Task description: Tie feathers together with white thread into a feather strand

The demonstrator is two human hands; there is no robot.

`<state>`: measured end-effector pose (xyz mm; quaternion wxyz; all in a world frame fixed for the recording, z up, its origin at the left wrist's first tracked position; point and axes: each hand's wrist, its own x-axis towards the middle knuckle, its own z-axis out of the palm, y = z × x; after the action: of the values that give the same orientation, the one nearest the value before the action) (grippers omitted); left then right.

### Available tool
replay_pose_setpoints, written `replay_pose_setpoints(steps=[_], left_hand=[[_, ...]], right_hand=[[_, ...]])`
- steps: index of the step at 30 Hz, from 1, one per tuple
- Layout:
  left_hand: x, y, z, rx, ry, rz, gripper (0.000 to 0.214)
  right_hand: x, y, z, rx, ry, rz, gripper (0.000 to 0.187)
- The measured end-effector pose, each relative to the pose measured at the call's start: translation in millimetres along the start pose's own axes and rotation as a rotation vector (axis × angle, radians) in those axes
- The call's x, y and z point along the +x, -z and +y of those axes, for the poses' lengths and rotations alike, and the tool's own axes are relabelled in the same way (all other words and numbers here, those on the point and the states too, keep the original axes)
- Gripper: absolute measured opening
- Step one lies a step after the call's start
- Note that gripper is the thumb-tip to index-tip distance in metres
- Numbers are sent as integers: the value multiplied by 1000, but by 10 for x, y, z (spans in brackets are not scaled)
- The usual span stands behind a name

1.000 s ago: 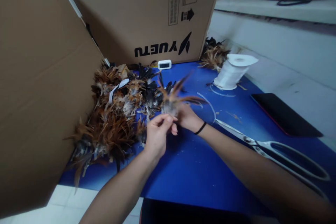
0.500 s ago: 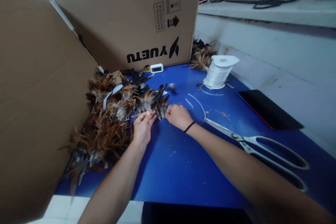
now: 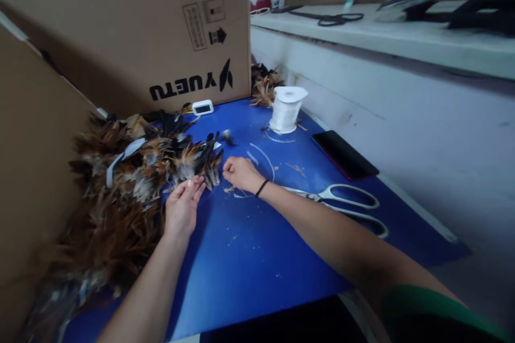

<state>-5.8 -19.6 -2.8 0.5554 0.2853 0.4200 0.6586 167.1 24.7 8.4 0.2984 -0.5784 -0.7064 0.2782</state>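
A small bundle of brown and black feathers [image 3: 199,159] lies on the blue table [image 3: 257,257], at the edge of a big heap of feathers [image 3: 120,182]. My left hand [image 3: 183,209] rests flat beside the bundle, fingers stretched out and touching its base. My right hand [image 3: 240,173] is closed in a loose fist just right of the bundle, with a black band on the wrist. A thin clear line [image 3: 263,153] curls on the table by that fist; whether the fist pinches it is hidden.
Large white-handled scissors [image 3: 346,206] lie right of my right forearm. A white spool [image 3: 285,110] stands further back, a black phone [image 3: 344,154] near the wall. Cardboard boxes [image 3: 161,32] close off the back and left. A small white device [image 3: 202,107] sits by the box.
The feather bundle, held up in both hands a second ago, now lies on the table. My left hand has flattened beside it. The camera has swung to the right.
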Motion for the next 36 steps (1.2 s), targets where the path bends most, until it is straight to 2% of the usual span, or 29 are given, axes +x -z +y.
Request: replay_pose_setpoints(steps=[5,11,19,23,26,29,31,34,36], left_hand=[[17,24,-10,25,1,-12,21],[2,2,-14,35,-13,-10,20],[-9,-15,-20,10,-4,-14,21],[1,-12,-30,-8,-4,-13,21],[2,-7,-31,-7,-14,-17,20],[-4,-3,-29,-7,-31,-17,18],[-10,-4,-27,-6,-37,-15,18],[-18,-10,-25,3,-42,-12,18],[-24,-14,-23,9,-44,-9,19]], right_hand=[[99,46,65,143,-67,-5,7],[321,68,233,316,-104,105,5],[594,182,499,329,-93,201,5],[581,253,485,282,-62,223,7],[429,309,348,97,91,140,11],[231,386,182,-113,330,-99,16],[129,436,117,-246,426,-208,37],[61,462,129,-407,432,-268,71],[64,436,188,-456,407,-285,78]])
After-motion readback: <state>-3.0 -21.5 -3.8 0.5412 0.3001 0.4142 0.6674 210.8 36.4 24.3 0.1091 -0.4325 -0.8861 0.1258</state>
